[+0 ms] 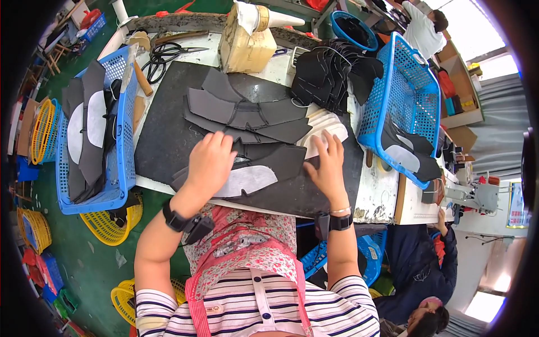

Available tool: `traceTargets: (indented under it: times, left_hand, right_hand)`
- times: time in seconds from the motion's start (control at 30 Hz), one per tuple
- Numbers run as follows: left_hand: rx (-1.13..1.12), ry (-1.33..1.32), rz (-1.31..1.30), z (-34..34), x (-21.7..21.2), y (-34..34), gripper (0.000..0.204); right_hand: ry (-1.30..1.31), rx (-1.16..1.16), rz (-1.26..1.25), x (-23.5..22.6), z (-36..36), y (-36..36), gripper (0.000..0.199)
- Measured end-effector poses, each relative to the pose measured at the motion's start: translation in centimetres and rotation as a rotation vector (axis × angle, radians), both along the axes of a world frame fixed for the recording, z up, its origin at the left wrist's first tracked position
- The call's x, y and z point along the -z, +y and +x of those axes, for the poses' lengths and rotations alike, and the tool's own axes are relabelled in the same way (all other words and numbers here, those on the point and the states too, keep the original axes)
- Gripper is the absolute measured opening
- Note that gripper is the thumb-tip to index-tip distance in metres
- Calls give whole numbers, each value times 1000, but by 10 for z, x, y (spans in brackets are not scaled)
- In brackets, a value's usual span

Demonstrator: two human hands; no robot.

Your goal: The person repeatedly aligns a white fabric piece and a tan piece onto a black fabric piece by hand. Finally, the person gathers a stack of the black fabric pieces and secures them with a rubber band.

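Several dark grey fabric pieces (210,105) lie overlapped on a black work mat, cut in curved shapes with stitched seams. Nearest me is a dark piece (289,160) bearing a white-grey backing patch (250,181). My left hand (210,163) hovers over the left part of these pieces, its fingers loosely bent and slightly apart; nothing shows between them. On the right, a fanned stack of cream-coloured pieces (324,128) lies beside the dark ones. My right hand (327,168) reaches onto its near edge, fingers spread and thumb apart. Whether its fingertips press down is unclear.
Blue baskets of dark pieces flank the table, left (124,163) and right (368,121). Along the far side are black scissors (160,59), a yellowish block (244,48) with a white cone, and a black bundle (320,76). Another person (418,269) sits at lower right.
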State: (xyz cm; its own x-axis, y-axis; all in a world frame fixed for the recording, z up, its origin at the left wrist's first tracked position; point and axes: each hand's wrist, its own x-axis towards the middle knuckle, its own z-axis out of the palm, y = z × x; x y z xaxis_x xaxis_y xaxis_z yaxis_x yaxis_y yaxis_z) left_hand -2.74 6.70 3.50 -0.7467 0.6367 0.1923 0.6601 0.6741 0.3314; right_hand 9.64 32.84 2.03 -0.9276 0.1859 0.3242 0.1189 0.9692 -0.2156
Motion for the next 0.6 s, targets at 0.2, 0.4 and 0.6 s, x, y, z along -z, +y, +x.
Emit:
traceTargets:
  times: [0.2, 0.4, 0.6]
  left_hand:
    - [179, 125, 186, -63, 56, 44, 28]
    - [243, 12, 105, -61, 36, 27, 34]
    - [375, 156, -24, 29, 9, -11, 50]
  right_hand:
    - [-152, 67, -27, 10, -16, 2, 77]
    - [-109, -11, -259, 5, -2, 15, 69]
    - [-114, 20, -224, 11, 33, 40, 51]
